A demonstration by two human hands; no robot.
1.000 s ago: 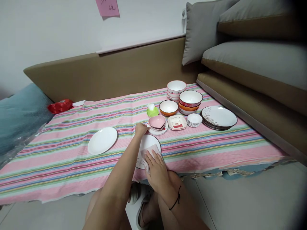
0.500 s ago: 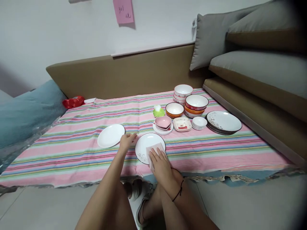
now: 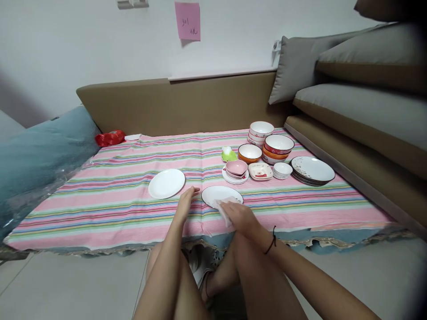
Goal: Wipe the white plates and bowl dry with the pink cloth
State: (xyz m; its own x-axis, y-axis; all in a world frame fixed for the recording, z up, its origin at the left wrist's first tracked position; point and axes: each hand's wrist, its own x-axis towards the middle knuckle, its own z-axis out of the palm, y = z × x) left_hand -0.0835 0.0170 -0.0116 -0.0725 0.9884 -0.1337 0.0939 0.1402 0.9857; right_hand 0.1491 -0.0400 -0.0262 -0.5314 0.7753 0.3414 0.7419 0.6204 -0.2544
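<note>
My right hand [image 3: 240, 216] is closed on a thin whitish cloth [image 3: 224, 216], at the near right edge of a dark-rimmed white plate [image 3: 216, 194]. That plate has a small pattern near its front edge, partly covered by the cloth. My left hand [image 3: 188, 201] is just left of the plate with its fingers stretched toward the rim; a slight gap shows between them. Farther left, a plain white oval plate [image 3: 167, 183] lies flat on the striped cloth [image 3: 126, 191].
Behind and to the right stand pink dishes [image 3: 236, 168], a square dish [image 3: 260, 171], small saucers [image 3: 282, 170], an orange bowl [image 3: 250, 153], stacked bowls [image 3: 279, 143] and stacked plates [image 3: 312, 169]. Cushions [image 3: 360, 102] border the right; a red bundle [image 3: 110, 138] lies far left.
The view has shifted, so everything sits differently in it. The dark-rimmed plate now looks flatter, as if tilted. My right hand with the cloth has moved from its surface to its near edge.
</note>
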